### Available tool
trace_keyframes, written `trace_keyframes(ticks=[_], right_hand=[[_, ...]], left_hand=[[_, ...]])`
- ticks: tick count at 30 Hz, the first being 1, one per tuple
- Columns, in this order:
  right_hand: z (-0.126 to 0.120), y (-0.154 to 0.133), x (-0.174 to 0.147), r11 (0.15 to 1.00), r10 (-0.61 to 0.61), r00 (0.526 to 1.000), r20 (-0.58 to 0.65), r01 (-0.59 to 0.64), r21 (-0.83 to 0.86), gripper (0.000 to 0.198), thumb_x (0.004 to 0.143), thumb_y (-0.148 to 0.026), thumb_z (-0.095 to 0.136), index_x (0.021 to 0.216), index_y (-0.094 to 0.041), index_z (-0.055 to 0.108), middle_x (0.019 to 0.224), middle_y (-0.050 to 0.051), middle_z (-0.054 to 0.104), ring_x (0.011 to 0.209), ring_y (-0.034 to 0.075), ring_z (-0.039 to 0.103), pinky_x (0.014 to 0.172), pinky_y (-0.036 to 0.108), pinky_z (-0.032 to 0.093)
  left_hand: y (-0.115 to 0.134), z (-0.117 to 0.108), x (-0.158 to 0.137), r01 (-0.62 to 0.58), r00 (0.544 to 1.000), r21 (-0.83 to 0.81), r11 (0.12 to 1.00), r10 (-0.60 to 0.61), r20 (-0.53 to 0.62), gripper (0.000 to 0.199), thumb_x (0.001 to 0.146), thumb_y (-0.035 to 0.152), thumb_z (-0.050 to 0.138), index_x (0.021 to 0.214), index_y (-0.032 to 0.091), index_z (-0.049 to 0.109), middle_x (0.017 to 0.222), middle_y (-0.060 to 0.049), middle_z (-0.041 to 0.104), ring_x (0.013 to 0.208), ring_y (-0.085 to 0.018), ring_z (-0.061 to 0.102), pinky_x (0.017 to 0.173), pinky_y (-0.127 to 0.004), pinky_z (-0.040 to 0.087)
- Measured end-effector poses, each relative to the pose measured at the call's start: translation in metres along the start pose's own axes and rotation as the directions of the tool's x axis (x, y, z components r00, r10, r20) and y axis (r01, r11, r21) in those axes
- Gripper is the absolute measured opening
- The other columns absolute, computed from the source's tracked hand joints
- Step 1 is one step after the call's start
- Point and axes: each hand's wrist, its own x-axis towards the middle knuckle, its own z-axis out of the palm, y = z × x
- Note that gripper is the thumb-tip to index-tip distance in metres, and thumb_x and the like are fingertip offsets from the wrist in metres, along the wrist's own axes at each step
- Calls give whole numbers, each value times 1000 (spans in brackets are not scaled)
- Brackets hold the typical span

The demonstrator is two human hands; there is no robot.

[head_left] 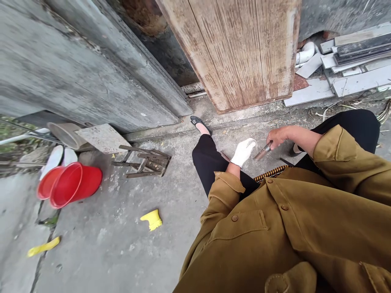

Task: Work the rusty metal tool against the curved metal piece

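My left hand [243, 151] wears a white knitted glove, and its fingers are curled together. What they close on, if anything, is too small to make out. Bare and closed, my right hand [276, 137] grips a short brown-and-grey rod-like tool [263, 151], whose lower end points toward the gloved fingers. The tool's exact kind is unclear. Just left of the glove, a thin reddish-brown bar [225, 156] shows partly behind my wrist. Both hands are in front of my lap, between my knees. A yellow-and-black woven edge [270, 174] shows beneath me.
A weathered wooden panel [235, 53] leans on the wall ahead. Stacked tiles [363, 61] lie at the right. On the left are a small upturned wooden stool [146, 162], red buckets [87, 185] and a grey pail [67, 134]. Yellow pieces [152, 219] lie on the concrete [122, 252].
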Motion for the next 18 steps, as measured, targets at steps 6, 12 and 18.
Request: trace_keyframes(ticks=[6,12,18], right_hand=[[-8,1,-13,909,-279,958,64,242,339,37,74,-46,72,97,-17,73,74,0,66,67,12,56,66,25,40],[-25,14,-28,770,-16,871,-490,323,550,27,87,-42,63,94,-16,69,87,5,69,73,13,60,73,27,49],[-19,12,-10,921,298,777,-555,-80,382,27,88,-41,61,99,-18,71,84,5,70,77,18,64,67,27,47]], left_hand=[[-12,1,8,-1,1000,-85,996,0,-19,39,95,56,52,102,21,67,99,-11,72,103,-28,56,92,-44,44],[-20,17,5,32,982,-218,975,11,190,42,97,55,48,92,17,65,75,-10,66,73,-19,57,68,-36,47],[-13,26,2,6,970,-215,977,47,239,39,96,51,53,85,16,64,70,-8,62,63,-14,51,59,-30,43]])
